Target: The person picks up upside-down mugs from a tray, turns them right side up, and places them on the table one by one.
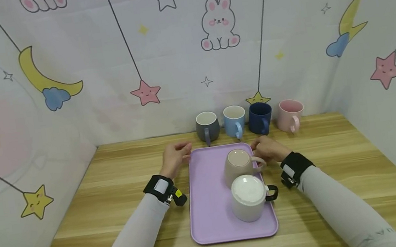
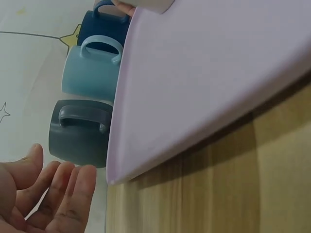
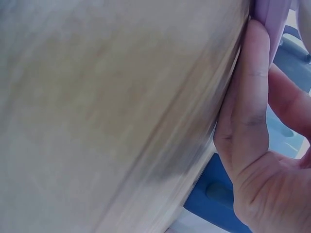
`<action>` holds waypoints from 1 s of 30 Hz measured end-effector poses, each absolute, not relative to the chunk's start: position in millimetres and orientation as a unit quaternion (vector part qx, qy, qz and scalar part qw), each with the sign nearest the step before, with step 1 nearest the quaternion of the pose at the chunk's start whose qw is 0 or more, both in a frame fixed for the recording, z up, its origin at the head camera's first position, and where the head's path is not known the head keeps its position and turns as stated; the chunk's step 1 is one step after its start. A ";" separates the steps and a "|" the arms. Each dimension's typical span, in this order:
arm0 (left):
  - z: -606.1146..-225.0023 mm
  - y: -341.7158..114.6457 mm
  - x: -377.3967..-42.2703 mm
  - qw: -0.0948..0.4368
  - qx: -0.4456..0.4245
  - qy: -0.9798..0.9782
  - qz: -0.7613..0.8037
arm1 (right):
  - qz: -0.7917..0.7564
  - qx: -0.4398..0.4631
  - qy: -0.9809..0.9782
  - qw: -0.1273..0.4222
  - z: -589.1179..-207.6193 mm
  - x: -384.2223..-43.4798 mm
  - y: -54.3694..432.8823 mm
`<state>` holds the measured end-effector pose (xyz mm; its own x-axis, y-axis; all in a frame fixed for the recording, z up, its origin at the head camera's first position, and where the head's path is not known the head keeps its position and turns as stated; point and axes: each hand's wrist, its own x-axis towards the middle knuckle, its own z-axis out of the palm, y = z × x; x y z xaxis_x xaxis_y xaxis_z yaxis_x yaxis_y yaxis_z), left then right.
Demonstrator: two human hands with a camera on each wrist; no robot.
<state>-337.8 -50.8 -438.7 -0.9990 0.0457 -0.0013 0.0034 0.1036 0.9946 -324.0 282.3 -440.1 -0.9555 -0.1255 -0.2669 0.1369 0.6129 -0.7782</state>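
A lilac tray lies on the wooden table. On its right side stand a beige mug and a white mug with a black handle, handles pointing right. My left hand is beside the tray's back left corner, slightly apart from it. Its fingers are loosely bent around nothing in the left wrist view, near a dark grey mug. My right hand holds the rim at the back right corner. In the right wrist view, a fingertip meets the tray's outer edge and the thumb lies across from it.
Along the back of the table, behind the tray, the grey mug stands in a row with a light blue mug, a navy mug and a pink mug. A patterned cloth hangs behind the wooden table.
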 end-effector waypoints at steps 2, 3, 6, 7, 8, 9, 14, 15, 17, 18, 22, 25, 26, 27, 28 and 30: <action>-438.6 -52.7 -334.9 0.013 0.015 0.756 0.654 | -0.441 0.002 0.885 0.148 -439.9 -324.0 282.0; -438.7 -53.8 -333.4 0.011 0.016 0.762 0.647 | -0.440 -0.001 0.886 0.146 -440.0 -324.3 281.8; -439.9 -57.9 -327.7 0.010 0.019 0.782 0.623 | -0.432 -0.005 0.891 0.140 -440.0 -324.7 281.6; -440.8 -59.6 -325.6 0.012 0.022 0.789 0.614 | -0.430 -0.007 0.892 0.139 -439.9 -324.9 281.5; -441.8 -61.2 -323.3 0.013 0.024 0.796 0.605 | -0.430 -0.008 0.892 0.140 -440.1 -325.0 281.4; -442.8 -62.7 -321.1 0.014 0.027 0.804 0.594 | -0.430 -0.009 0.892 0.142 -440.2 -325.1 281.5; -449.4 -66.3 -310.9 0.027 0.048 0.838 0.543 | -0.437 -0.011 0.885 0.161 -439.1 -324.7 284.5; -450.2 -66.0 -309.1 0.031 0.051 0.842 0.536 | -0.435 -0.013 0.886 0.163 -438.5 -324.4 285.4; -451.8 -64.7 -306.4 0.045 0.051 0.843 0.534 | -0.427 -0.016 0.889 0.163 -437.0 -323.7 287.2; -452.1 -64.0 -305.1 0.048 0.051 0.845 0.530 | -0.421 -0.019 0.892 0.162 -436.0 -323.2 287.8; -453.3 -63.3 -302.3 0.056 0.049 0.847 0.526 | -0.416 -0.025 0.895 0.162 -428.9 -319.6 288.2; -454.2 -64.9 -301.8 0.054 0.050 0.849 0.523 | -0.427 -0.027 0.889 0.161 -419.0 -315.4 288.0; -454.4 -65.4 -301.8 0.053 0.050 0.849 0.523 | -0.432 -0.030 0.887 0.159 -415.0 -314.0 288.0; -454.5 -66.0 -301.8 0.053 0.051 0.849 0.523 | -0.437 -0.033 0.885 0.158 -411.1 -312.6 288.0; -454.8 -66.5 -302.0 0.053 0.053 0.849 0.524 | -0.442 -0.040 0.882 0.158 -407.2 -311.0 288.5; -455.1 -67.0 -301.9 0.059 0.051 0.845 0.529 | -0.452 -0.051 0.877 0.155 -400.3 -307.8 289.7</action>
